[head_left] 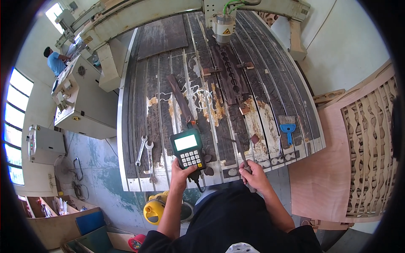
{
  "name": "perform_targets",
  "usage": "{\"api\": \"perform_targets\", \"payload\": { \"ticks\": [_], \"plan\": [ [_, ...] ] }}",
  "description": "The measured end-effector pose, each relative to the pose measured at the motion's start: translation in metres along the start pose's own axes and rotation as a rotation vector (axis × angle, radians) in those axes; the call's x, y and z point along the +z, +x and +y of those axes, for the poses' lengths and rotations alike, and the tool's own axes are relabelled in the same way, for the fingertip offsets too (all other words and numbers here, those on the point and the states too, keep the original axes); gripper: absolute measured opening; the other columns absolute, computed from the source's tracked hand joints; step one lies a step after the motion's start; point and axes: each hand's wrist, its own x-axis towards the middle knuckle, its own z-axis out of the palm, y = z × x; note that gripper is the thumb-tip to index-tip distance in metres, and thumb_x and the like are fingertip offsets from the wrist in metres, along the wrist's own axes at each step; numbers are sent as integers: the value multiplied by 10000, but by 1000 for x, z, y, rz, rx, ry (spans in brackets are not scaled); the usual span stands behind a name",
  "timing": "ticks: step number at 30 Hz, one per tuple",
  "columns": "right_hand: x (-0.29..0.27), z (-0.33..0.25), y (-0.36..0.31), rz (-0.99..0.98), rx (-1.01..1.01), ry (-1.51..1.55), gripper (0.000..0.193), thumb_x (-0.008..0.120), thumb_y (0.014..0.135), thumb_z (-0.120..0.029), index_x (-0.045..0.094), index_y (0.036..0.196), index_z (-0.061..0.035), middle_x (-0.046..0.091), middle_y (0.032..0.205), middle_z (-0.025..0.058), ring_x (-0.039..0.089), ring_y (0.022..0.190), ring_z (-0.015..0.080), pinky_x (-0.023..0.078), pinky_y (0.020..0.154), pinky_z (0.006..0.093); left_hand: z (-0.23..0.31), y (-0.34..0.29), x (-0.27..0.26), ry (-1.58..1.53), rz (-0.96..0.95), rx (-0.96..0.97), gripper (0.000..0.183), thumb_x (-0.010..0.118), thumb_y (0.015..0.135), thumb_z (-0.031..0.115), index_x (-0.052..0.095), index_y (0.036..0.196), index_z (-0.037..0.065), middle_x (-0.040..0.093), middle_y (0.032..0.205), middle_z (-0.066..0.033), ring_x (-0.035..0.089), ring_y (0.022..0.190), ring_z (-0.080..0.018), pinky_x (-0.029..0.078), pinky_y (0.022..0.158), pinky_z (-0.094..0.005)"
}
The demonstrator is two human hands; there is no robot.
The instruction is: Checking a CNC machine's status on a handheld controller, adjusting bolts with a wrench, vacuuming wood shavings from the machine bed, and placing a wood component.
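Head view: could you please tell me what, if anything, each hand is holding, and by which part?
The left hand holds a keypad controller by its lower end; the right hand grips a long thin tool toward its near end.

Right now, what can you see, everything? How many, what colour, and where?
Slotted table: 1, brown and pale, centre
Spindle: 1, silver, top centre
Carved strip: 1, dark brown, below spindle
Loose plank: 1, dark brown, mid-table
Handheld controller: 1, black, near edge
Thin tool: 1, dark, near edge
Wrenches: 2, silver, near left
Brush: 1, blue, table's right
Wavy-cut panel: 1, tan, right
Windows: 2, bright white, left
Large cabinet: 1, off-white, left
Co-worker: 1, blue shirt, far left
Left hand: 1, bare, holding controller
Right hand: 1, bare, holding tool
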Motion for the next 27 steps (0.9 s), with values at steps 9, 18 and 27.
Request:
{"api": "perform_targets", "payload": {
  "ticks": [9, 18, 27],
  "plan": [
    [4, 1, 0, -5, 19, 44, 94, 602, 933, -84, 566, 956, 0, 547, 635, -1, 512, 518, 60, 435, 461, 235, 5, -2, -1, -29, 23, 27, 418, 701, 744, -12, 553, 1135, -26, 691, 990, -129, 702, 828, -205, 586, 763, -323],
    [21, -10, 13, -63, -22, -24, 99, 607, 928, -96, 572, 947, -5, 555, 642, 3, 516, 517, 62, 427, 460, 241, -1, -3, -1, -60, -9, 29, 377, 730, 783, -6, 547, 1112, -8, 693, 968, -109, 693, 828, -167, 583, 765, -305],
    [36, -27, 21, -145, -69, -86, 93, 602, 926, -85, 560, 961, -9, 543, 634, 2, 525, 529, 64, 449, 484, 238, 4, -7, 5, -19, -82, 7, 435, 737, 794, 24, 524, 1171, -22, 673, 1019, -114, 673, 875, -166, 567, 795, -310]
  ]
}}
